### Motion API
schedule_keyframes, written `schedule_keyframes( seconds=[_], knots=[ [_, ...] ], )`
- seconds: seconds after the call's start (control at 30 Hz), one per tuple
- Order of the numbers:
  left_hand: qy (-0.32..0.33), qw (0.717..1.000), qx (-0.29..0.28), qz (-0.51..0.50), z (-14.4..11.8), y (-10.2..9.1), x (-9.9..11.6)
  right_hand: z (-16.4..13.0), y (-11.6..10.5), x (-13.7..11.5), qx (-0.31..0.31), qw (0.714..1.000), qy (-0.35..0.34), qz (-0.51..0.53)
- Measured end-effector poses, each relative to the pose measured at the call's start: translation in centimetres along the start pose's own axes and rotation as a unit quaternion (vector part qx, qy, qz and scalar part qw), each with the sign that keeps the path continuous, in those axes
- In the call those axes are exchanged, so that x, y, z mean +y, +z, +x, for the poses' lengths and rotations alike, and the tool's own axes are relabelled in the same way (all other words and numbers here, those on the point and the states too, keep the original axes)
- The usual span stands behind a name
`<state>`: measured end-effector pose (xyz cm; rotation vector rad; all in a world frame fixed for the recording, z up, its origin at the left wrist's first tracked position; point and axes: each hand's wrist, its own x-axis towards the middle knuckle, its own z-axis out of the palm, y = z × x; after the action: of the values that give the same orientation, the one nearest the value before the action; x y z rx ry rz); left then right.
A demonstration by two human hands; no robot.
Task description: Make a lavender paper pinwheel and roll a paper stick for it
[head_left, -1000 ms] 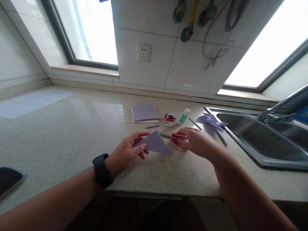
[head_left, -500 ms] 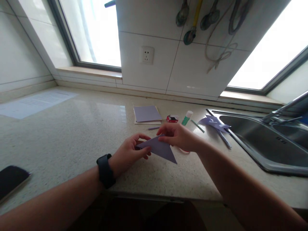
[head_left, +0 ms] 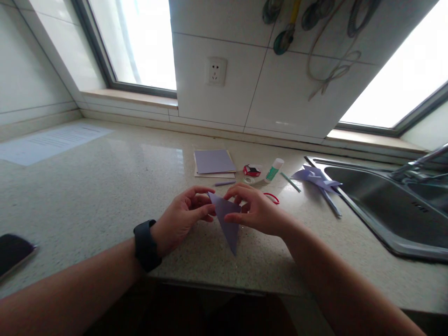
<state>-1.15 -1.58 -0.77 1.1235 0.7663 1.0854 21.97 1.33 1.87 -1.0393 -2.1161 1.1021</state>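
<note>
A purple sheet of paper folded into a triangle (head_left: 228, 219) is held between my two hands, just above the counter's front part, one long point aimed toward me. My left hand (head_left: 189, 207), with a dark watch on the wrist, pinches its left edge between thumb and fingers. On the other side my right hand (head_left: 257, 207) grips the right edge, thumb in front and fingers curled behind. Beyond the hands lie a stack of purple paper squares (head_left: 214, 161), a small red box (head_left: 252, 170), a roll of clear tape (head_left: 248, 180) and a glue stick (head_left: 275, 170).
A purple paper pinwheel (head_left: 315, 178) rests by the steel sink (head_left: 371, 224) at the right. Near it lies a thin green strip (head_left: 290, 182). Red scissors handles (head_left: 272, 198) show behind my right hand. At left are a printed sheet (head_left: 52, 142) and a dark phone (head_left: 14, 254).
The folded paper has turned so its lower point swings left and toward me. My right hand has shifted down along its right edge. The view has tilted slightly.
</note>
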Motion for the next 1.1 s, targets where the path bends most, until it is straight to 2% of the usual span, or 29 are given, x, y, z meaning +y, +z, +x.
schedule_keyframes(
  seconds=[0.13, 0.33, 0.5, 0.67, 0.77, 1.1],
  knots=[
    [0.007, 1.000, 0.002, -0.014, 0.0, -0.2, -0.2, -0.2, 1.2, -1.1, 0.030, 0.989, -0.082, -0.121],
    [0.016, 1.000, 0.010, -0.025, -0.1, -0.3, -0.5, 0.0, 1.8, -1.4, 0.038, 0.989, -0.061, -0.128],
    [0.027, 0.999, 0.013, -0.027, -0.2, -0.1, -0.5, -0.1, 1.5, -1.5, 0.022, 0.998, -0.040, -0.036],
    [0.021, 0.999, 0.021, -0.033, 0.0, 0.0, -0.3, 0.2, 1.5, -0.8, 0.077, 0.996, 0.027, 0.036],
    [0.014, 0.999, 0.022, -0.035, 0.0, 0.1, -0.1, 0.4, 1.3, -0.2, 0.080, 0.993, 0.052, 0.065],
    [0.020, 0.995, 0.071, -0.061, 0.0, -0.1, 0.0, 0.8, 0.3, 1.0, 0.123, 0.978, 0.058, 0.161]
  ],
)
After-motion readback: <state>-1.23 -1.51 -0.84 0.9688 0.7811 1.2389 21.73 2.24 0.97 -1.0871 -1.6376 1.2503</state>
